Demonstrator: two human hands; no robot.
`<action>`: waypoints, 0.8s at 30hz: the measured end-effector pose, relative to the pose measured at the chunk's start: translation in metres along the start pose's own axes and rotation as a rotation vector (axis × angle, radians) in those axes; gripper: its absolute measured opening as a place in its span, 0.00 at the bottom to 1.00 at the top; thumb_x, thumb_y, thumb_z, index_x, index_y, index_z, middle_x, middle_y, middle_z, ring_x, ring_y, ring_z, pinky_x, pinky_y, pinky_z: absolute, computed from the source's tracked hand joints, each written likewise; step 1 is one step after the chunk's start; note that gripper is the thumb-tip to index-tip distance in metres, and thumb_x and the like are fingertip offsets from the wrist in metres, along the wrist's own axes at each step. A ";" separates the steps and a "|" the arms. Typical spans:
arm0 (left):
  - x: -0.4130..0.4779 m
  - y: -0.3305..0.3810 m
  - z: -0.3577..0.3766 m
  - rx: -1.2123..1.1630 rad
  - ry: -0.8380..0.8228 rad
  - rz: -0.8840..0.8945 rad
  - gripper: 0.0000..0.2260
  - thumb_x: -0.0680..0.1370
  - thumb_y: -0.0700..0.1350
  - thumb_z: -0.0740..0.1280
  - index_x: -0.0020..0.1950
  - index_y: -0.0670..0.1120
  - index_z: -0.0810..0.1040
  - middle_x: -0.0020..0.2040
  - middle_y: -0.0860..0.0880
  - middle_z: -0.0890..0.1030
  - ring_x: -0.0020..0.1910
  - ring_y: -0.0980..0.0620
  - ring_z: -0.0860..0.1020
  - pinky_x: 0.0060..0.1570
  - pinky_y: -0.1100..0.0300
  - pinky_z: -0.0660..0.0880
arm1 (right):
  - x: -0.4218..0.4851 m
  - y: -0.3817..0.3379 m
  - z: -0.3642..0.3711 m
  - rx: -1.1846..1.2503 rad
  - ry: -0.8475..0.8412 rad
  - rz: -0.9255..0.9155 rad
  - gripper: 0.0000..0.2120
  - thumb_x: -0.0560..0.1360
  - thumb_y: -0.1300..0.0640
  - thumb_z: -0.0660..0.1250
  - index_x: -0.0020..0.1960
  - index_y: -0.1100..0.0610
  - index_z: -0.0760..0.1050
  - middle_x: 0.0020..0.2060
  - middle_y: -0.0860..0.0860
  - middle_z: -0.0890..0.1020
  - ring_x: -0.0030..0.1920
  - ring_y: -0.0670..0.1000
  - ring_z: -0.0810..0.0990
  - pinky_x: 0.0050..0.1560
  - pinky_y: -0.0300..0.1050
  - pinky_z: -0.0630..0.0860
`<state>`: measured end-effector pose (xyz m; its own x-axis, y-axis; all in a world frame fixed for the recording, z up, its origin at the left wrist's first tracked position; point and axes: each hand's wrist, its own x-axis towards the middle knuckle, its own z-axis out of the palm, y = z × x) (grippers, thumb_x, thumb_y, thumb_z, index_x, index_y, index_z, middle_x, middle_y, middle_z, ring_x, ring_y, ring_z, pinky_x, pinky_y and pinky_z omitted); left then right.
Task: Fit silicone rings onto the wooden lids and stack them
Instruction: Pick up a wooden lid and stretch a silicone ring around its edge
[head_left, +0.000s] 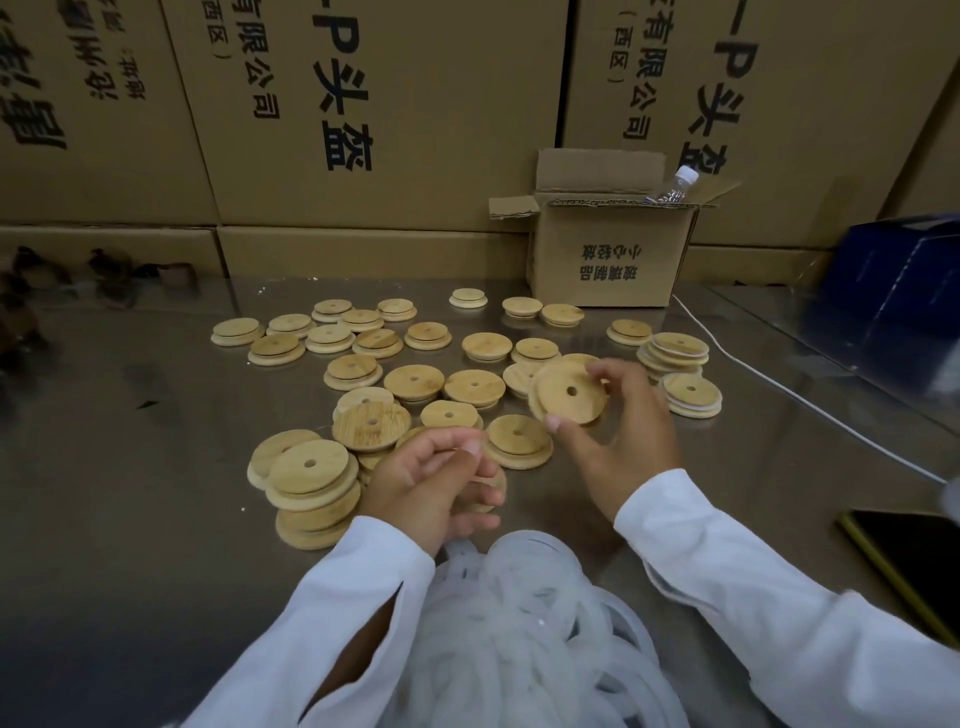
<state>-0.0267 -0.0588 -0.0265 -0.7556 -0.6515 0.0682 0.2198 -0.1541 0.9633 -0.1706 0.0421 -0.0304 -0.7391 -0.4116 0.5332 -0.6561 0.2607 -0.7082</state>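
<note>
The right hand (618, 421) held a wooden lid (569, 389) raised above the steel table (156, 467), thumb at the lid's lower edge and fingertips on its upper rim, the disc tilted so its face with the centre hole turned toward the camera. The left hand (436, 478) sat lower and nearer the body, just left of the lid and apart from it. Its fingers were curled inward and appeared to pinch a thin translucent silicone ring (462, 450), though motion blur made this hard to confirm.

A pile of silicone rings (530, 623) lay at the near edge between the two white sleeves. Loose lids (415, 382) were scattered over the table beyond the hands, with a leaning stack (311, 483) just left of the left hand. Two short ringed stacks (678, 353) stood just right of the right hand. A small open box (608, 254) holding a bottle (675, 184) stood further back, and a phone (904, 561) lay at the right edge.
</note>
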 end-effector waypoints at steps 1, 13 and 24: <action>0.000 0.000 0.000 -0.018 0.006 -0.013 0.04 0.75 0.40 0.64 0.45 0.44 0.79 0.29 0.51 0.81 0.26 0.54 0.79 0.25 0.62 0.76 | -0.010 -0.007 -0.002 0.072 -0.040 -0.050 0.24 0.65 0.54 0.75 0.53 0.40 0.66 0.57 0.46 0.73 0.55 0.42 0.70 0.52 0.28 0.65; 0.000 -0.006 -0.003 0.126 0.028 0.067 0.07 0.73 0.43 0.66 0.48 0.43 0.80 0.41 0.45 0.84 0.45 0.44 0.82 0.48 0.47 0.78 | -0.046 -0.027 -0.012 0.056 -0.358 -0.362 0.38 0.60 0.54 0.79 0.60 0.37 0.60 0.57 0.35 0.69 0.60 0.39 0.70 0.59 0.28 0.65; 0.006 -0.008 -0.005 -0.036 0.101 0.071 0.04 0.74 0.41 0.66 0.41 0.46 0.80 0.32 0.53 0.83 0.33 0.59 0.81 0.31 0.61 0.79 | -0.038 -0.009 -0.013 -0.129 -0.623 -0.166 0.03 0.70 0.55 0.70 0.43 0.52 0.82 0.46 0.45 0.78 0.53 0.47 0.72 0.55 0.38 0.67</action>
<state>-0.0298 -0.0654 -0.0354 -0.6719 -0.7328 0.1073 0.2939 -0.1308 0.9468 -0.1389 0.0669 -0.0386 -0.4254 -0.8740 0.2350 -0.7953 0.2371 -0.5579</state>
